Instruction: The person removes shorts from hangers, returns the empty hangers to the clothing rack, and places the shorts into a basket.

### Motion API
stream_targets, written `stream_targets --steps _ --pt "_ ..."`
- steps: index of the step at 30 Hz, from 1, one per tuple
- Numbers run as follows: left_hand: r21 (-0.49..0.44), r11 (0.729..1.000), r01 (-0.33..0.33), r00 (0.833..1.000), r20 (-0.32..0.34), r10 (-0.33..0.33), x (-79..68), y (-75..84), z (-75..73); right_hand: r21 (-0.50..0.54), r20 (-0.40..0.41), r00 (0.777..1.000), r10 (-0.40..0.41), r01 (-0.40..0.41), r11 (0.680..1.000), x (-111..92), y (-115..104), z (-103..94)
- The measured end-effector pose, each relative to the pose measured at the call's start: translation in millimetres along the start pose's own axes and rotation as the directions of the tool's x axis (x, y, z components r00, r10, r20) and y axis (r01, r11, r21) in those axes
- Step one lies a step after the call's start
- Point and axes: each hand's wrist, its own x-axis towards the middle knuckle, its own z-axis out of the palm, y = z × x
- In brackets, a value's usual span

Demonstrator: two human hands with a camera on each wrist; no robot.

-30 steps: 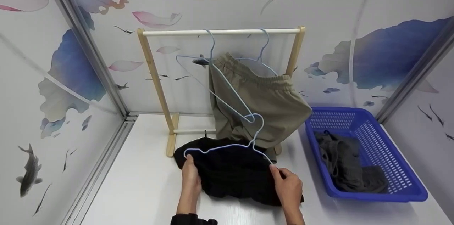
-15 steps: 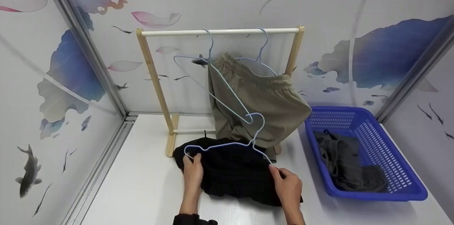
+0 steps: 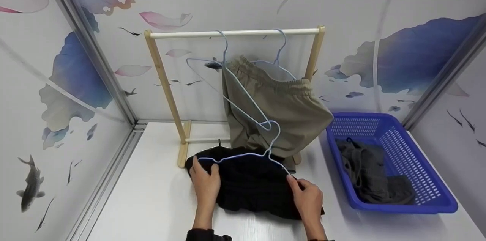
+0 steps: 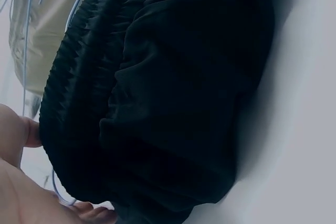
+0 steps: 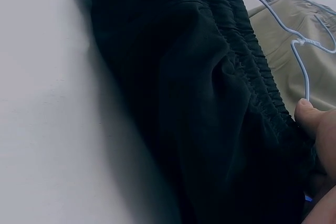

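A pair of black shorts (image 3: 254, 191) with a gathered elastic waistband (image 4: 79, 93) lies on the table. A light-blue clothes hanger (image 3: 243, 155) lies along that waistband, its right arm running down into it. My left hand (image 3: 206, 186) is at the hanger's left end, thumb and index finger spread; in the left wrist view its thumb (image 4: 32, 132) touches the waistband and its other fingertips are by the hanger's curved end. My right hand (image 3: 308, 197) pinches the hanger's right arm together with the waistband, the thumb (image 5: 308, 114) on top.
A rack (image 3: 235, 33) with a white bar and wooden legs stands behind. Khaki shorts (image 3: 277, 108) hang there, with an unfilled blue hanger (image 3: 246, 95) jutting forward beside them. On the right, a blue basket (image 3: 410, 208) holds dark grey clothing (image 3: 374, 172).
My left hand has shifted up along the hanger's left end, and its thumb and index finger have spread apart. The right hand keeps its pinch in the same place.
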Motion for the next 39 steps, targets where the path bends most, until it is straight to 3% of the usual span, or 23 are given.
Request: stream_targets --steps 6,12,15,23,35,39 --pt "0.100 0.988 -0.120 0.992 -0.032 0.124 -2.7 1.0 0.1 0.004 0.015 1.000 -0.010 0.010 1.000 0 -1 -0.2" --pt "0.241 0.931 -0.272 0.954 -0.060 0.294 -2.4 2.5 2.3 -0.001 0.005 1.000 -0.020 0.020 1.000 -1 -2 0.4" --pt "0.275 0.908 -0.315 0.939 -0.050 0.341 -2.6 4.4 1.9 0.000 0.008 1.000 -0.021 0.021 1.000 -1 -3 0.5" --pt "0.317 0.860 -0.399 0.913 0.056 0.403 -4.2 13.5 3.4 0.007 0.013 0.999 -0.036 0.036 0.999 -2 -4 1.4" --pt "0.298 0.782 -0.547 0.837 0.202 0.509 -13.9 24.2 17.7 0.023 0.014 0.998 -0.057 0.056 0.998 -3 -5 2.7" --pt "0.277 0.754 -0.596 0.802 0.245 0.544 -16.8 25.8 22.5 0.031 0.019 0.998 -0.053 0.053 0.998 -4 -5 2.8"
